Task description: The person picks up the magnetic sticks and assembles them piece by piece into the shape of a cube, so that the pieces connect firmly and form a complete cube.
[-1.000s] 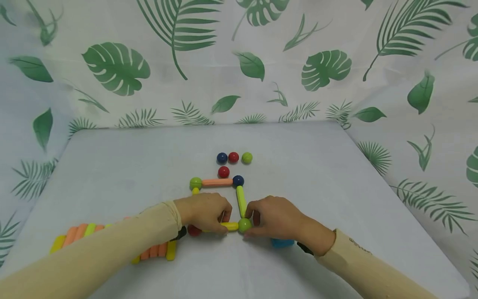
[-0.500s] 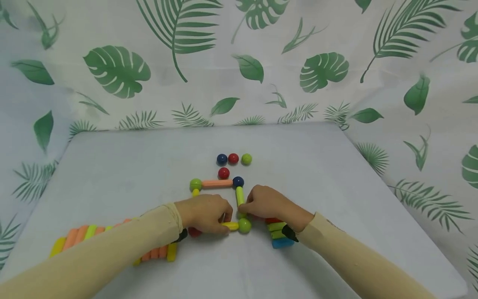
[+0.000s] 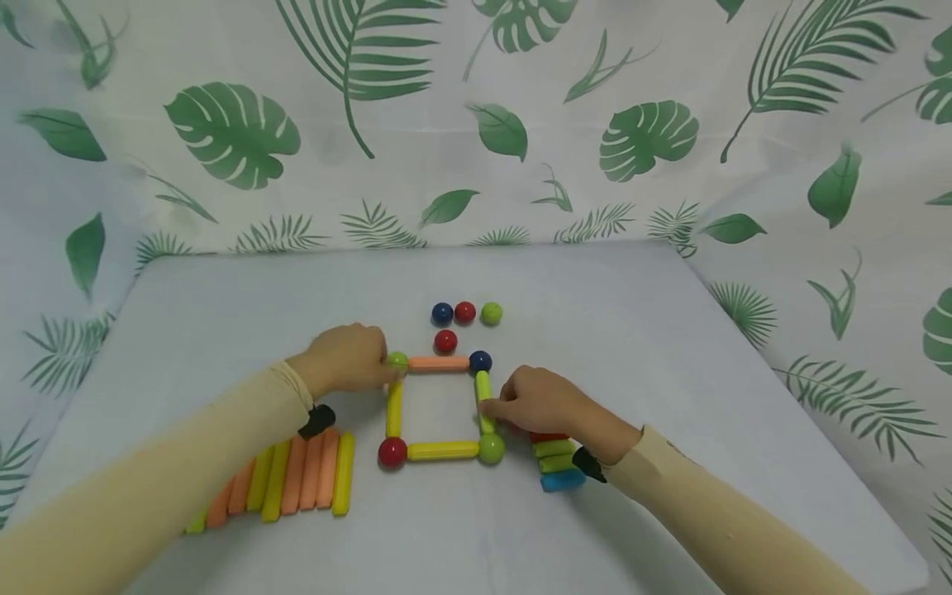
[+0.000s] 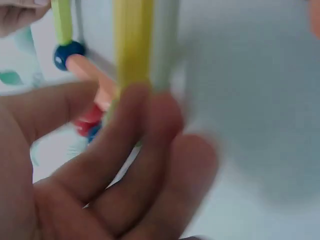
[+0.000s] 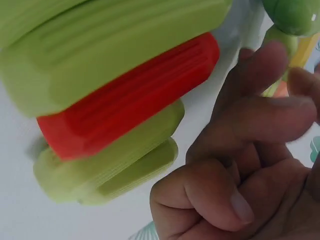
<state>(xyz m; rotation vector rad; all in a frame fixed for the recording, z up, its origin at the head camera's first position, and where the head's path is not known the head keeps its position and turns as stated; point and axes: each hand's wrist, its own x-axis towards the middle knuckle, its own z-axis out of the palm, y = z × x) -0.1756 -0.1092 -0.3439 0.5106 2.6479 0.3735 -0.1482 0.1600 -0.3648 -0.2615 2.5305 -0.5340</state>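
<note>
A square of sticks and balls lies on the white table (image 3: 595,314). My left hand (image 3: 345,357) is at its far-left corner, fingers around the green ball (image 3: 398,359) there, with the near end of the view blurred at the left wrist. A yellow stick (image 3: 394,409) runs from that ball to a red ball (image 3: 392,452). My right hand (image 3: 546,403) pinches the light green stick (image 3: 484,392) on the right side. That stick lies between a dark blue ball (image 3: 480,361) and a green ball (image 3: 491,449). A peach stick (image 3: 439,364) and a yellow stick (image 3: 443,450) form the other sides.
Several loose balls, among them a red ball (image 3: 445,340), lie beyond the square. A row of yellow, peach and green sticks (image 3: 308,471) lies under my left arm. Red, green and blue pieces (image 3: 558,464) lie beside my right wrist.
My left hand has moved from the near yellow stick to the far-left green ball. My right hand has left the near-right ball for the light green stick. The square's far side has shifted slightly right.
</note>
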